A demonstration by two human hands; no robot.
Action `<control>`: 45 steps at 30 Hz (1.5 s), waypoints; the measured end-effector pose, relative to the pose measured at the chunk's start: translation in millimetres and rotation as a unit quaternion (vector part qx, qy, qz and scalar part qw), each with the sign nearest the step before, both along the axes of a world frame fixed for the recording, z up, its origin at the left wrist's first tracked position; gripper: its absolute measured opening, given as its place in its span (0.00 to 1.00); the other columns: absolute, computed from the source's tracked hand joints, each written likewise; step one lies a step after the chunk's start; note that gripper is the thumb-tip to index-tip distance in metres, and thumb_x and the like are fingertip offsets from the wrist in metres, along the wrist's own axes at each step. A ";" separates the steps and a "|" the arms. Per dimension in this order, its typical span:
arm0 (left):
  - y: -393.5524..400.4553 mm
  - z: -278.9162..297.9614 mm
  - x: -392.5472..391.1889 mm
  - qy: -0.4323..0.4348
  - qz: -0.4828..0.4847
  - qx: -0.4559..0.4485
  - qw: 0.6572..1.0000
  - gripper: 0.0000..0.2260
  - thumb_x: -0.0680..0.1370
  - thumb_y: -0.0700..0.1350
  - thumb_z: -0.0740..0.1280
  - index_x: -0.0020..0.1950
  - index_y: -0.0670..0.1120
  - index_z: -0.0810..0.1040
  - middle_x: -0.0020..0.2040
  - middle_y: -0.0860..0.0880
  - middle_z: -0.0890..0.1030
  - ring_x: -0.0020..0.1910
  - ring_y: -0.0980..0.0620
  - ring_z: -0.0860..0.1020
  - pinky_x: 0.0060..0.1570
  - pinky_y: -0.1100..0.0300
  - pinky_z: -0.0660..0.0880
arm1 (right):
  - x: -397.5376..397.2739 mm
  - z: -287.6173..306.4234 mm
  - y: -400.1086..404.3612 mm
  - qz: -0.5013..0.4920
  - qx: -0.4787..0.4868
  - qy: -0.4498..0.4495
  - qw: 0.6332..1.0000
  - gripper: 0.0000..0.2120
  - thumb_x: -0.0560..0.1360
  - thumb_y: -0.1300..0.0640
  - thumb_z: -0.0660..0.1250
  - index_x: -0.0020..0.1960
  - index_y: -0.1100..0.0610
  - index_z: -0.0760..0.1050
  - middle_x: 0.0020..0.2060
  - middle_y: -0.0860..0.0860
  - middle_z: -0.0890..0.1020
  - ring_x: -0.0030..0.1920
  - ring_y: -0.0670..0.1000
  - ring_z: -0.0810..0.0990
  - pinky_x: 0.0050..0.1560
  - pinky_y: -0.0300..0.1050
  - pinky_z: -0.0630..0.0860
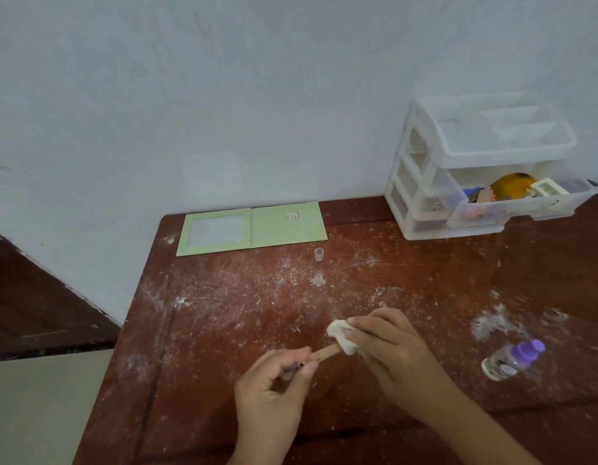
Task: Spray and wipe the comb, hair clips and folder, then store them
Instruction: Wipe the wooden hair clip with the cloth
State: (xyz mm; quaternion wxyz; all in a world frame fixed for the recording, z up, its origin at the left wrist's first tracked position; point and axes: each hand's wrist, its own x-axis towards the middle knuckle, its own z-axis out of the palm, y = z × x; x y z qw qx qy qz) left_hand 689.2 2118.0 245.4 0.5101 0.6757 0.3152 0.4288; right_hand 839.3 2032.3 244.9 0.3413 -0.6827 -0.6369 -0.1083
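Your left hand [274, 380] pinches hair clip [326, 353] tail; right hand [384, 344] fingers press cloth [341, 335] around tip. Clip likely light, stiff, slippery wet: hold tail firmly.

Two hands are over the counter [223, 330]: the left hand [274, 387] and the right hand [388, 344]. Near them are one hair clip [326, 353] and one white cloth [341, 335]. Right of the hands lies one spray bottle [512, 359]. Beyond them stand one small clear cap [319, 254], one green folder [252, 228] and one drawer organizer [482, 169], its open drawer holding several small items too jumbled to count.
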 end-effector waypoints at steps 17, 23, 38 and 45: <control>19.5 5.4 3.7 0.004 -0.081 0.065 0.995 0.09 0.65 0.48 0.69 0.39 0.63 0.81 0.40 0.59 0.83 0.32 0.62 0.78 0.30 0.70 0.74 | -2.8 11.4 -9.2 -0.041 -0.091 0.422 0.901 0.08 0.66 0.44 0.65 0.44 0.43 0.79 0.34 0.44 0.81 0.28 0.46 0.75 0.29 0.39 0.72; 3.2 19.0 25.0 -0.118 -0.025 -0.344 0.931 0.13 0.69 0.27 0.67 0.44 0.44 0.79 0.35 0.51 0.85 0.33 0.59 0.82 0.32 0.70 0.77 | -31.0 11.8 3.5 -0.088 0.035 0.601 0.793 0.11 0.71 0.68 0.67 0.35 0.56 0.80 0.32 0.54 0.78 0.19 0.56 0.73 0.19 0.42 0.71; -5.1 21.0 18.4 0.152 -0.132 -0.195 0.960 0.13 0.77 0.36 0.61 0.34 0.48 0.75 0.20 0.52 0.75 0.19 0.61 0.69 0.25 0.70 0.67 | 6.4 15.8 4.5 0.013 0.050 0.185 0.982 0.10 0.77 0.46 0.59 0.51 0.48 0.76 0.56 0.35 0.74 0.55 0.39 0.73 0.54 0.30 0.71; -1.0 29.5 8.5 0.224 -0.187 -0.049 0.955 0.15 0.76 0.38 0.62 0.30 0.51 0.73 0.23 0.57 0.77 0.22 0.61 0.73 0.27 0.70 0.68 | 8.8 12.0 9.6 0.125 -0.168 0.164 0.964 0.18 0.72 0.48 0.55 0.58 0.50 0.74 0.52 0.40 0.71 0.50 0.34 0.69 0.48 0.23 0.64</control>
